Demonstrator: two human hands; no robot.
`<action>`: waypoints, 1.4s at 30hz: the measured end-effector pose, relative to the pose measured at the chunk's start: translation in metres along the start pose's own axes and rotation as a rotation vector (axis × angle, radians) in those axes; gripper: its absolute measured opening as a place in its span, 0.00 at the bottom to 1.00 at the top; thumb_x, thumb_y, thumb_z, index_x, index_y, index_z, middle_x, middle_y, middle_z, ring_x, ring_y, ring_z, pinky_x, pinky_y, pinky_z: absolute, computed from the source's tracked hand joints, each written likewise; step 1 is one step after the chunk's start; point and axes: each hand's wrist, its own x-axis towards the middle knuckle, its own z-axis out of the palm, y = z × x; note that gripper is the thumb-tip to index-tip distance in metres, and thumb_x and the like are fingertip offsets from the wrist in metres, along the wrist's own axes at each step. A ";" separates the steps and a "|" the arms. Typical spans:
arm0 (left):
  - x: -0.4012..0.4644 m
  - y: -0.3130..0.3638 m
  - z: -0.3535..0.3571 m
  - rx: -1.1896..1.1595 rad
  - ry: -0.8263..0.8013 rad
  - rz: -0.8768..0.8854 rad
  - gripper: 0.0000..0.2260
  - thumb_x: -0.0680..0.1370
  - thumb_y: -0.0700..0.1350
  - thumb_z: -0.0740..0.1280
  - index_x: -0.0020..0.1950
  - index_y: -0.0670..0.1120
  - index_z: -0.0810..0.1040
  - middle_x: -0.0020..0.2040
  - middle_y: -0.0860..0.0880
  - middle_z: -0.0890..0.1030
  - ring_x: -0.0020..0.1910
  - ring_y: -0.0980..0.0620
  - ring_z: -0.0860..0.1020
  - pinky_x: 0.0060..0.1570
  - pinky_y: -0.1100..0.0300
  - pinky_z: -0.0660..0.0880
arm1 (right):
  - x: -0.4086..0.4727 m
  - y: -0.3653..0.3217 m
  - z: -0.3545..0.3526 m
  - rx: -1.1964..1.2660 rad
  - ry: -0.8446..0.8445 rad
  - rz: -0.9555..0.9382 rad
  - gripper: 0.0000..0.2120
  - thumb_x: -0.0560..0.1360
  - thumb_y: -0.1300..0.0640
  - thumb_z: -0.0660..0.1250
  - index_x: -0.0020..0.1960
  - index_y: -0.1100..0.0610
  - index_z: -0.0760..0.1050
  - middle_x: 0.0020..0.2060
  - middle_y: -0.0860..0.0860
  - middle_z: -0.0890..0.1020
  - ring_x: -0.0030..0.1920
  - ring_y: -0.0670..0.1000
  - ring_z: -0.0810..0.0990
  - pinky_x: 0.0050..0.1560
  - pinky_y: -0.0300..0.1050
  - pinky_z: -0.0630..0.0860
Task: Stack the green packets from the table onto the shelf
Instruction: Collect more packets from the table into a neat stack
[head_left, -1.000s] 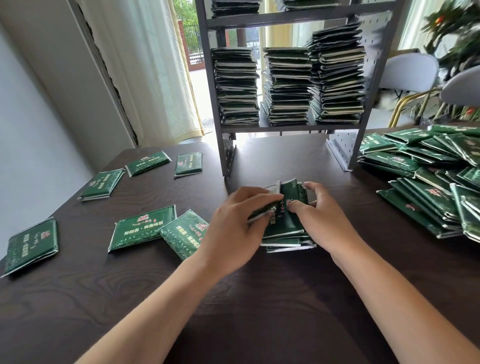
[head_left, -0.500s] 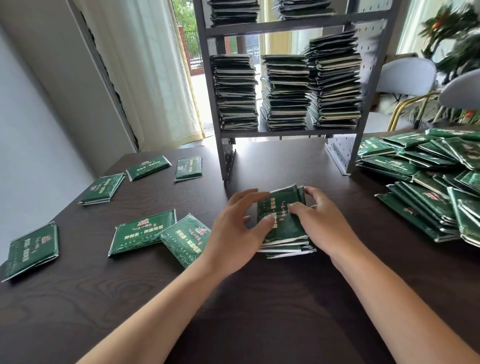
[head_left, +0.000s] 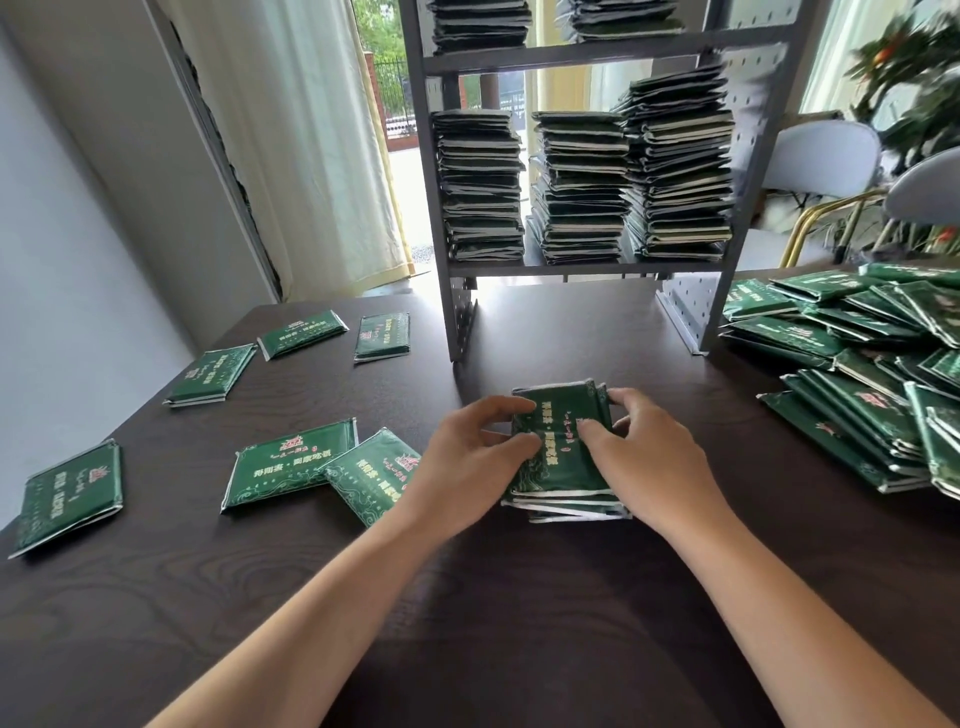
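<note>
- Both hands grasp a small stack of flat green foil packets (head_left: 561, 457) resting on the dark wood-grain desk (head_left: 467, 623): the left hand (head_left: 467, 457) pinches its left edge, the right hand (head_left: 649, 457) curls over its right side.
- To do this well, square the edges, squeeze evenly from both sides and lift level, since the slick packets would likely slide apart.
- The grey metal pegboard shelf (head_left: 582, 270) stands just behind, its lower tier already carrying three tall packet columns (head_left: 576, 187) with little headroom.
- Loose packets (head_left: 291, 462) lie left; a heaped pile (head_left: 857, 374) lies right, clear of the lifting path.
</note>
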 end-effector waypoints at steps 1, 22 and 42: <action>0.000 0.000 -0.001 0.117 0.043 0.034 0.09 0.78 0.46 0.70 0.56 0.57 0.83 0.42 0.58 0.85 0.41 0.60 0.82 0.44 0.64 0.75 | 0.000 0.000 0.000 -0.004 -0.002 0.002 0.25 0.79 0.45 0.63 0.75 0.46 0.66 0.60 0.49 0.78 0.56 0.52 0.76 0.51 0.46 0.67; -0.008 0.011 -0.033 1.052 -0.228 0.036 0.30 0.74 0.54 0.68 0.76 0.61 0.65 0.71 0.54 0.69 0.71 0.51 0.67 0.69 0.53 0.68 | -0.001 0.000 -0.001 -0.032 -0.023 -0.037 0.26 0.80 0.45 0.63 0.76 0.45 0.62 0.61 0.49 0.76 0.58 0.54 0.74 0.59 0.51 0.70; -0.004 -0.006 0.004 0.419 0.096 0.629 0.21 0.71 0.39 0.70 0.59 0.60 0.85 0.61 0.64 0.81 0.63 0.61 0.77 0.67 0.60 0.71 | 0.002 0.002 -0.004 0.011 -0.032 -0.028 0.26 0.80 0.46 0.63 0.76 0.44 0.63 0.62 0.50 0.77 0.62 0.55 0.76 0.62 0.53 0.73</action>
